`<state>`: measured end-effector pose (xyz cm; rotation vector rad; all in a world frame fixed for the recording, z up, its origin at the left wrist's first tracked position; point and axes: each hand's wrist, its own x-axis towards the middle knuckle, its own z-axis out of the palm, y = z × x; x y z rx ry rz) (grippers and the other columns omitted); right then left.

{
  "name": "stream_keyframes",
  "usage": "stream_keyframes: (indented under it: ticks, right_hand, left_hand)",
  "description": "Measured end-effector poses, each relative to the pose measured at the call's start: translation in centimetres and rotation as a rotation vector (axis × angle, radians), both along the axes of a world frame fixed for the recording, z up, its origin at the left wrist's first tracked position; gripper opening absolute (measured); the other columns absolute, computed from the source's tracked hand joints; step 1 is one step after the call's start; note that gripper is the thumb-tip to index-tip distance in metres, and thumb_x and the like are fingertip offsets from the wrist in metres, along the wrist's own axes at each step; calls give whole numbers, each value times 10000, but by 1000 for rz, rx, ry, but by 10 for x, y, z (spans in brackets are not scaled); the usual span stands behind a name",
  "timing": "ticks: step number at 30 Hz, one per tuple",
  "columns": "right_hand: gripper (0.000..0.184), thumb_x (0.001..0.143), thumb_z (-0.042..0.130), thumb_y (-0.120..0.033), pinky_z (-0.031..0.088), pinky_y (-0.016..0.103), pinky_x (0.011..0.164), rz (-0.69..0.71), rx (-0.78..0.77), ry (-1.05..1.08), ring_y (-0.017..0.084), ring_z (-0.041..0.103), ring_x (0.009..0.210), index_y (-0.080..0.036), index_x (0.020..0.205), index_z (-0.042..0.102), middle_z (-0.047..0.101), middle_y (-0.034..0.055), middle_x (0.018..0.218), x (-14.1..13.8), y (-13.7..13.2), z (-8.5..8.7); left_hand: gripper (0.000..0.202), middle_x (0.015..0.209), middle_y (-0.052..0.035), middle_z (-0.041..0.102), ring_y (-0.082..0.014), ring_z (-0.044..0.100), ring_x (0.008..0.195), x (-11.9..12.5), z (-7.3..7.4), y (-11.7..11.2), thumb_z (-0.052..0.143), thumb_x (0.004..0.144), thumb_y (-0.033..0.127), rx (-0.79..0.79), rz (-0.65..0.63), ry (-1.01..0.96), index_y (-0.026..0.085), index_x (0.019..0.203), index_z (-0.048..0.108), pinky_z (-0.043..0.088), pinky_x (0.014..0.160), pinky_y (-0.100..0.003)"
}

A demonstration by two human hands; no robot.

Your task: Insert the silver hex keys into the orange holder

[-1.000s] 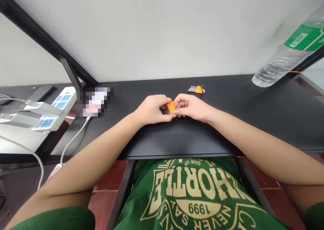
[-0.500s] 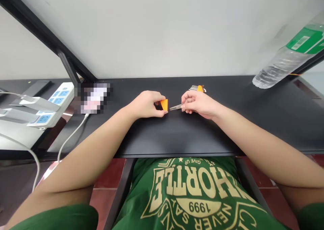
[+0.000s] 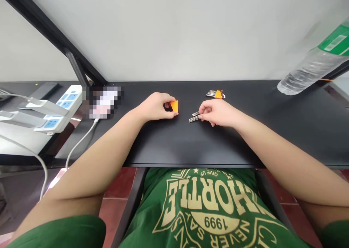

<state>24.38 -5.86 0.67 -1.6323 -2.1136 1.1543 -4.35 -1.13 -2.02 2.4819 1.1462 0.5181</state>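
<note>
Far left on the black desk (image 3: 174,146): a white power strip (image 3: 61,111) with blue sockets, a grey clamp-like arm (image 3: 32,110) lying across it, a white cable (image 3: 79,144) trailing off the desk edge toward the floor; just right of that, a blurred patch beside the black slanted frame bar (image 3: 54,37). Toward the middle: left hand (image 3: 155,108) resting on the desk, fingers curled narrowly around an orange holder (image 3: 173,106), pinched between thumb and fingertips; a bare strip of desk between the two hands, nothing in the way. Next over: right hand (image 3: 218,113), knuckles up, fingers closed on a bundle of metal hex keys (image 3: 194,117), key tips poking out leftward and touching or nearly touching the desk. Behind the right hand, near the wall: a second set of keys in its own orange holder (image 3: 217,94), lying untouched. Far right: a clear plastic bottle (image 3: 313,66) with a green label, blurred and tilted at the picture's edge. Below the desk edge: a green printed shirt (image 3: 201,208).

Against a second ago: hands then together, keys seated in the holder; now pulled apart, holder left, keys right; keys lower than half a second back.
</note>
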Motion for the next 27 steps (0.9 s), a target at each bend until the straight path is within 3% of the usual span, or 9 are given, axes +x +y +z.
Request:
stream_keyframes:
  ticks: [4, 10, 16, 20, 23, 27]
  right_hand:
    - [62, 897, 628, -180, 476, 304, 568, 58, 103, -73, 123, 610, 493, -213, 850, 651, 737, -7, 773, 2, -1, 0]
    - [102, 900, 627, -179, 434, 304, 655, 136, 260, -161, 164, 626, 699, -210, 830, 695, 733, 13, 814, 3, 0, -4]
    - [107, 891, 632, -233, 397, 319, 638, 118, 352, -239, 175, 578, 675, -204, 813, 699, 700, 34, 771, 7, 3, -2]
    - [142, 911, 606, -244, 424, 355, 709, 96, 497, -352, 225, 608, 829, -195, 942, 736, 704, 92, 985, 21, 12, -2]
    - [234, 975, 555, -291, 449, 377, 774, 154, 479, -363, 245, 614, 906, -198, 1054, 755, 675, 120, 1118, 30, 18, -6]
    - [271, 1016, 523, -335, 456, 375, 798, 275, 416, -315, 232, 611, 890, -200, 1020, 759, 658, 115, 1099, 26, 16, -10]
  left_hand:
    - [376, 854, -8, 708, -163, 648, 759, 0, 1, -1, 767, 750, 504, -2, 2, -2, 214, 989, 762, 494, 713, -287]
    - [386, 863, -10, 710, -166, 648, 760, 1, 0, -1, 760, 750, 508, 3, 2, -3, 220, 1007, 764, 495, 714, -288]
    - [402, 863, -10, 712, -166, 652, 761, 0, -2, 0, 769, 753, 519, 9, 2, -4, 220, 1021, 759, 493, 719, -285]
    - [391, 853, -9, 708, -166, 653, 759, 0, -2, 1, 766, 754, 514, 4, -2, -9, 218, 1009, 765, 495, 708, -284]
    - [378, 844, -8, 706, -166, 654, 752, 0, -2, 1, 766, 758, 520, 4, 0, -14, 225, 995, 761, 491, 702, -282]
    - [377, 838, -6, 707, -165, 652, 744, 1, -2, 1, 770, 756, 525, 3, 11, -12, 228, 989, 759, 494, 704, -285]
